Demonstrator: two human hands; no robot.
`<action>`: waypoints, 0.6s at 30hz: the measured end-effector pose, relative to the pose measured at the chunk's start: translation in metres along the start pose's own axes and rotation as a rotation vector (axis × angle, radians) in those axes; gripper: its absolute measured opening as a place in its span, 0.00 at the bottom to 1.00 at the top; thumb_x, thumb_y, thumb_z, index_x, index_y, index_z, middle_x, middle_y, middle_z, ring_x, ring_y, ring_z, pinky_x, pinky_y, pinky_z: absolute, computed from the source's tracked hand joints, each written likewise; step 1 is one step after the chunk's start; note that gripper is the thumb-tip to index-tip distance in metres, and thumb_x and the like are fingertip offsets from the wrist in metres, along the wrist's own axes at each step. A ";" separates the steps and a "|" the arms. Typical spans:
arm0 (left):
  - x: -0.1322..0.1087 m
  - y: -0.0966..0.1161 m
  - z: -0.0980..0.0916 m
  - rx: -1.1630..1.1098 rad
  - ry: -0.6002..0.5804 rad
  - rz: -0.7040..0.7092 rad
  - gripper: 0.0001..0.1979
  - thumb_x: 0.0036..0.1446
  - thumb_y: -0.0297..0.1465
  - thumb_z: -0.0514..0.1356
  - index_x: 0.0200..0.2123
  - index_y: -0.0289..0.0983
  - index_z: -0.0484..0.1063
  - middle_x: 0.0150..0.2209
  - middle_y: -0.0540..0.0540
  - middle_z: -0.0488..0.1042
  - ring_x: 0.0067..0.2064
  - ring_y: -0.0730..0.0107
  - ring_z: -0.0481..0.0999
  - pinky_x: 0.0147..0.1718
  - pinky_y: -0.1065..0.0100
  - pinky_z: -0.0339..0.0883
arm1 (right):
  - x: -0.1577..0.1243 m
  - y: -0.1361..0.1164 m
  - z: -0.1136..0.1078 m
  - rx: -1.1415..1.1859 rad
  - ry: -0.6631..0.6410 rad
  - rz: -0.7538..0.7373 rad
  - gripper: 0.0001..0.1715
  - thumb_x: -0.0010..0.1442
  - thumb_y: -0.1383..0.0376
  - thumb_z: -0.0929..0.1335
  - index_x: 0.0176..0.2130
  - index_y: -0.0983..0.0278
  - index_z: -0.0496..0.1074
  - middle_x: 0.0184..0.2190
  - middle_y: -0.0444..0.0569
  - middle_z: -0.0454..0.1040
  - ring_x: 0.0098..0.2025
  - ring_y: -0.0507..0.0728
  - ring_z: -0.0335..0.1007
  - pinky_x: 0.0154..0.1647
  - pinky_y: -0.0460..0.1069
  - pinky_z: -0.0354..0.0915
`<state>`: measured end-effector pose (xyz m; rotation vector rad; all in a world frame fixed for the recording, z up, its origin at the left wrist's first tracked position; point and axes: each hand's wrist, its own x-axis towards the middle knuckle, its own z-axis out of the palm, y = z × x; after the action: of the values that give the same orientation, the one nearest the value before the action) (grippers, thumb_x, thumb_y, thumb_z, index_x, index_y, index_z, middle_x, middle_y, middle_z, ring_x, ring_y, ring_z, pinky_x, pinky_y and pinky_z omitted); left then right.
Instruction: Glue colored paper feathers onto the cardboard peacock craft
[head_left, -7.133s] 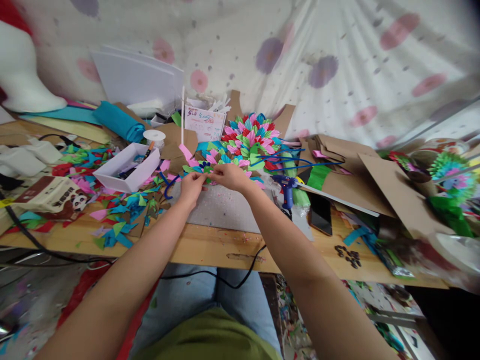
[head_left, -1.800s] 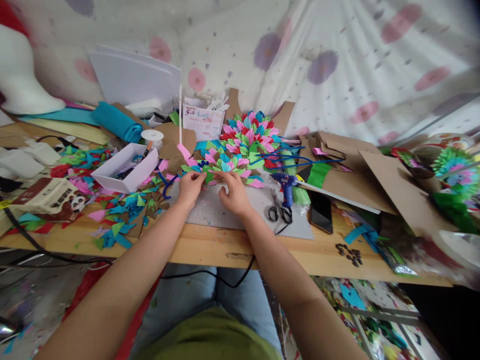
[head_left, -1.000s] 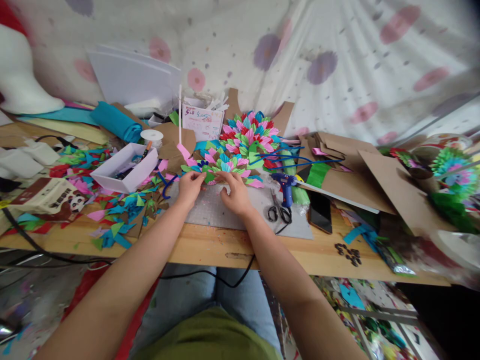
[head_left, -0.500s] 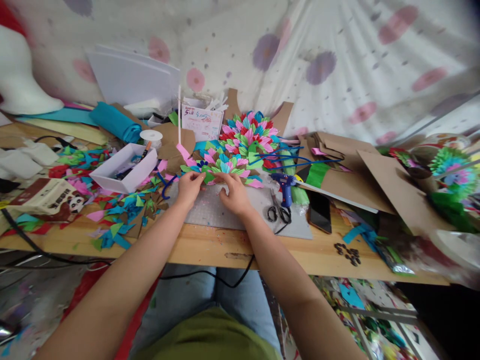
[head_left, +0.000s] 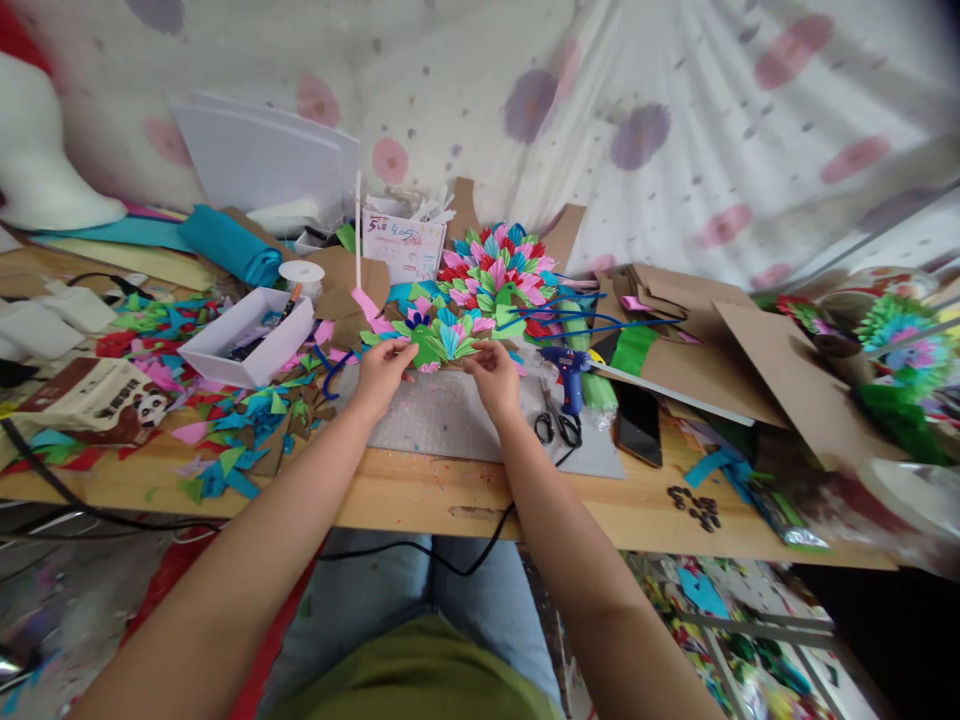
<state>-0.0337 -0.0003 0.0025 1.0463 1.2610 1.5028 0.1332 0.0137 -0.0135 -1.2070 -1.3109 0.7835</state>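
My left hand (head_left: 381,380) is closed at the left edge of a round green paper piece (head_left: 427,346), thumb and forefinger together on it. My right hand (head_left: 496,380) has its fingertips pinched at the lower right edge of a cluster of folded paper petals (head_left: 454,332) in pink, green and blue. Just behind lies a larger mass of pleated petals (head_left: 495,262) in red, pink, green and blue. Under both hands is a grey cutting mat (head_left: 435,420). My fingers partly hide the petals they touch.
Right of my hands lie a blue glue gun (head_left: 571,378), scissors (head_left: 556,428), a phone (head_left: 640,425) and cardboard sheets (head_left: 795,370). To the left are a white box (head_left: 251,345) with pens and many paper scraps (head_left: 247,440). Dark beads (head_left: 694,508) lie near the front edge.
My right hand has moved right, from over the green piece to the petals' right edge, and its fingers have closed. The green piece shows more now; my left hand has shifted slightly.
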 end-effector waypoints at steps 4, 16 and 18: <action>0.000 -0.001 0.000 0.014 -0.028 -0.002 0.11 0.40 0.38 0.64 0.24 0.37 0.70 0.27 0.49 0.70 0.29 0.71 0.67 0.21 0.71 0.61 | 0.001 0.000 -0.003 0.153 -0.092 0.132 0.14 0.41 0.59 0.71 0.28 0.62 0.66 0.21 0.41 0.69 0.25 0.51 0.67 0.29 0.49 0.67; 0.001 -0.009 -0.005 0.424 -0.163 0.472 0.04 0.46 0.33 0.63 0.23 0.39 0.71 0.32 0.46 0.74 0.39 0.66 0.71 0.41 0.65 0.63 | -0.004 -0.007 -0.003 -0.093 -0.260 -0.055 0.13 0.49 0.56 0.67 0.26 0.63 0.72 0.20 0.42 0.68 0.24 0.51 0.61 0.26 0.46 0.57; 0.001 -0.010 -0.005 0.448 -0.179 0.478 0.04 0.47 0.33 0.63 0.24 0.39 0.71 0.32 0.46 0.74 0.39 0.66 0.71 0.42 0.64 0.63 | -0.005 -0.007 -0.001 -0.121 -0.295 -0.049 0.09 0.46 0.59 0.68 0.27 0.63 0.73 0.20 0.41 0.68 0.24 0.50 0.60 0.27 0.46 0.57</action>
<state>-0.0376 0.0006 -0.0078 1.8392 1.3074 1.4500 0.1318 0.0070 -0.0082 -1.1801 -1.6431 0.8813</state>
